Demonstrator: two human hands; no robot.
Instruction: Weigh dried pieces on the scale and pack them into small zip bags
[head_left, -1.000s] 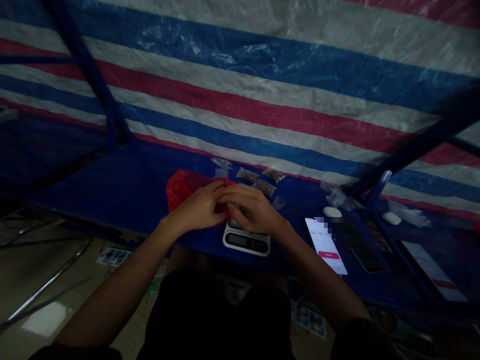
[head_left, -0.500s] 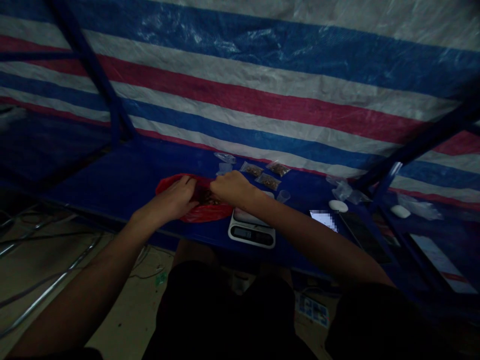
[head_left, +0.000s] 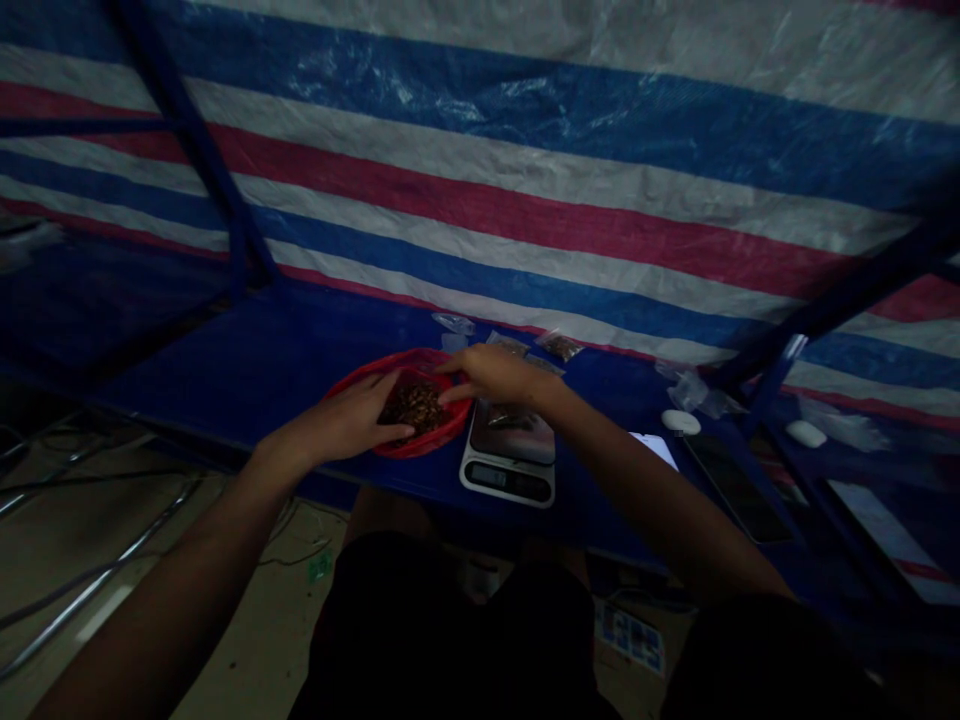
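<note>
A red plastic bag point(head_left: 431, 440) lies spread wide on the blue table, holding a heap of small brown dried pieces point(head_left: 420, 405). My left hand point(head_left: 360, 415) rests over the bag's left side, thumb stretched above the pieces and apart from the fingers. At the right rim is my right hand point(head_left: 495, 375), its finger and thumb parted and touching the bag's edge. Just right of the bag stands a white digital scale point(head_left: 508, 485). A small clear packet point(head_left: 506, 415) lies on its plate, partly under my right hand's shadow.
Behind my right hand lie several filled clear packets point(head_left: 561, 346), some partly hidden. Crumpled clear plastic point(head_left: 454, 323) sits near the striped sheet point(head_left: 487, 200). To the right are a phone point(head_left: 655, 450), a white oval object point(head_left: 681, 422) and a dark tablet-like slab point(head_left: 739, 490). Blue frame bars point(head_left: 202, 160) slant upward.
The bag's mouth has widened, showing more brown pieces. My right hand's fingers have loosened and moved slightly right. A packet on the scale is now visible. The view has shifted slightly.
</note>
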